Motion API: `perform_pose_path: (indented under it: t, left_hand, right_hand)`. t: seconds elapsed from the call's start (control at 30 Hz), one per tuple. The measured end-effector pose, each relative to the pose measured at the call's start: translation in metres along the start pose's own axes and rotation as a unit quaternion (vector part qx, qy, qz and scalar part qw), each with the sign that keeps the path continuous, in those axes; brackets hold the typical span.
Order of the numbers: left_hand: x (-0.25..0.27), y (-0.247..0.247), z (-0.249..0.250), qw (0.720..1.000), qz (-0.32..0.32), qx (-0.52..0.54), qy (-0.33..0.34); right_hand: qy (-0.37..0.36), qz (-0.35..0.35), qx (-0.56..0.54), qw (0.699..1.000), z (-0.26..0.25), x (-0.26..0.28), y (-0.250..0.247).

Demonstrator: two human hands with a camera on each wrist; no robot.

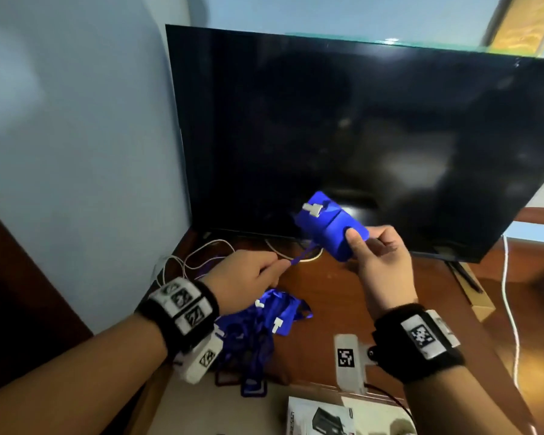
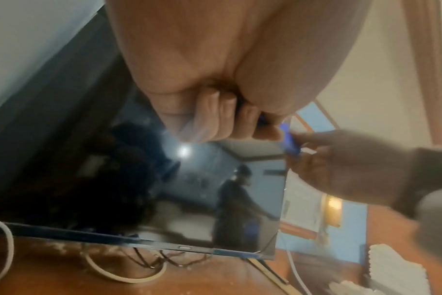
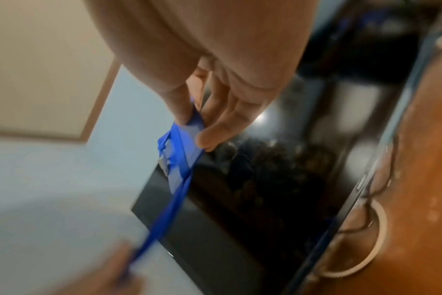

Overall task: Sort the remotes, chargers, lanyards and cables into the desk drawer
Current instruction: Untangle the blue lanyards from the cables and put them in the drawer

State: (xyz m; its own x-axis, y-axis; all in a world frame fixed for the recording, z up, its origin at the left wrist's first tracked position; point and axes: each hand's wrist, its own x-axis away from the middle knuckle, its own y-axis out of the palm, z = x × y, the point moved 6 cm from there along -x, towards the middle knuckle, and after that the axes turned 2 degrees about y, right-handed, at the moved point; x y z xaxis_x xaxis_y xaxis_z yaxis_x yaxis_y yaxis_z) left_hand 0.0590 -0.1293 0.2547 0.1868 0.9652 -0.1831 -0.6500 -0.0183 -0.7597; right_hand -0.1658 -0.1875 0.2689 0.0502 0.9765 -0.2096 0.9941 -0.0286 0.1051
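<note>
My right hand (image 1: 371,249) holds a folded bundle of blue lanyard (image 1: 330,224) with a white clip, thumb on top, in front of the dark screen; the wrist view shows the bundle (image 3: 187,139) pinched between thumb and fingers. A blue strap (image 1: 302,255) runs from the bundle down to my left hand (image 1: 264,271), whose curled fingers (image 2: 230,119) grip its end. The strap (image 3: 162,217) stretches taut between both hands. A heap of more blue lanyards (image 1: 264,321) with white clips lies on the wooden desk (image 1: 327,296) under my left wrist.
A large black screen (image 1: 358,136) stands at the back of the desk. White cables (image 1: 201,255) coil at its left foot, and another white cable (image 1: 509,309) runs down the right. A printed box (image 1: 321,416) lies at the near edge. A blue wall closes the left.
</note>
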Motion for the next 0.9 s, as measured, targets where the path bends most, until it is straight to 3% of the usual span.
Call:
perform_pose_path:
  t: [0.07, 0.17, 0.27, 0.37, 0.47, 0.53, 0.57, 0.67, 0.8, 0.9]
  left_hand:
    - [0.013, 0.004, 0.010, 0.998, 0.046, -0.011, 0.048]
    - [0.007, -0.010, 0.013, 0.989, 0.087, -0.102, 0.057]
    - [0.001, -0.005, -0.023, 0.991, 0.010, -0.132, -0.031]
    - [0.022, 0.015, -0.059, 0.988, -0.042, 0.048, -0.138]
    - [0.056, 0.051, -0.083, 0.965, -0.096, 0.101, -0.220]
    - [0.085, 0.080, -0.097, 0.919, -0.128, 0.213, -0.307]
    - [0.102, 0.096, -0.102, 0.881, -0.147, 0.268, -0.362]
    - [0.149, 0.128, -0.112, 0.788, -0.196, 0.328, -0.483]
    - [0.189, 0.156, -0.120, 0.668, -0.173, 0.462, -0.558]
    - [0.206, 0.168, -0.136, 0.622, -0.143, 0.490, -0.594]
  right_hand:
    - [-0.046, -0.020, 0.153, 0.987, 0.017, 0.001, 0.001]
    - [-0.085, -0.177, 0.300, 0.933, 0.041, 0.020, 0.023]
    - [-0.063, -0.315, 0.264, 0.910, 0.050, 0.048, 0.046]
    - [-0.034, -0.341, 0.182, 0.922, 0.057, 0.064, 0.050]
    - [-0.052, -0.353, 0.214, 0.909, 0.078, 0.088, 0.049]
    - [-0.089, -0.356, 0.256, 0.894, 0.092, 0.108, 0.050]
    - [-0.117, -0.363, 0.275, 0.882, 0.097, 0.120, 0.051]
    - [-0.174, -0.400, 0.307, 0.846, 0.112, 0.155, 0.059]
    - [-0.131, -0.408, 0.314, 0.847, 0.147, 0.187, 0.060]
    - [-0.057, -0.395, 0.333, 0.854, 0.176, 0.201, 0.058]
